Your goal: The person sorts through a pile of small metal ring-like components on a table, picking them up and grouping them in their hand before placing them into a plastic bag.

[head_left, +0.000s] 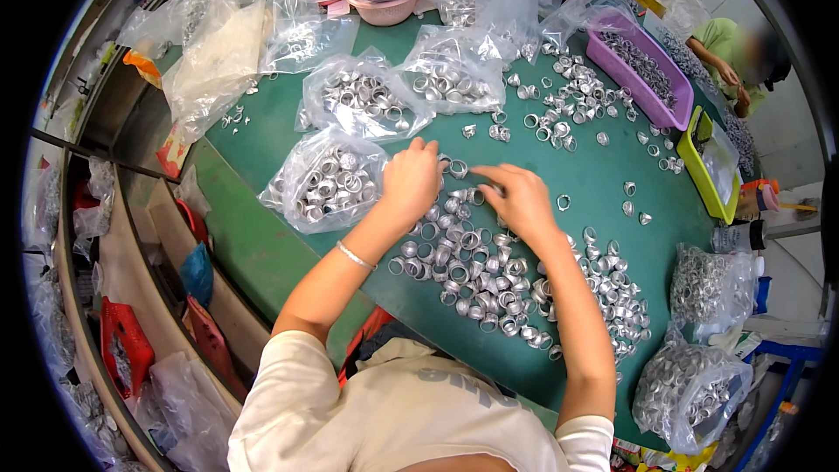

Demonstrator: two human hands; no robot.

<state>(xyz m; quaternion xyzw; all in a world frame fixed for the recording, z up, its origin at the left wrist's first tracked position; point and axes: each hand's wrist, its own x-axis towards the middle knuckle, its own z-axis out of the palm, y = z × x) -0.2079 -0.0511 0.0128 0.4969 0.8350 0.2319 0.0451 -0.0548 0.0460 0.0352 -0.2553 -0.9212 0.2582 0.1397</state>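
Observation:
Many silver metal rings lie on the green table (350, 48), in a large heap (476, 262) just below my hands. My left hand (411, 179) is at the heap's upper left, its fingers drawn together; what they hold, if anything, is hidden. One silver ring (457, 169) lies between the two hands, beside the left fingertips. To its right, my right hand (517, 201) has its thumb and forefinger apart, with nothing seen between them. A clear plastic bag of rings (336, 179) rests against the left side of my left hand.
More ring-filled bags (363, 96) stand farther back, near a pink basket (384, 4). Loose rings (581, 92) spread toward a purple basket (642, 70) and a yellow-green tray (706, 166). Bagged rings (690, 385) sit at the right edge. A co-worker (734, 61) is at far right.

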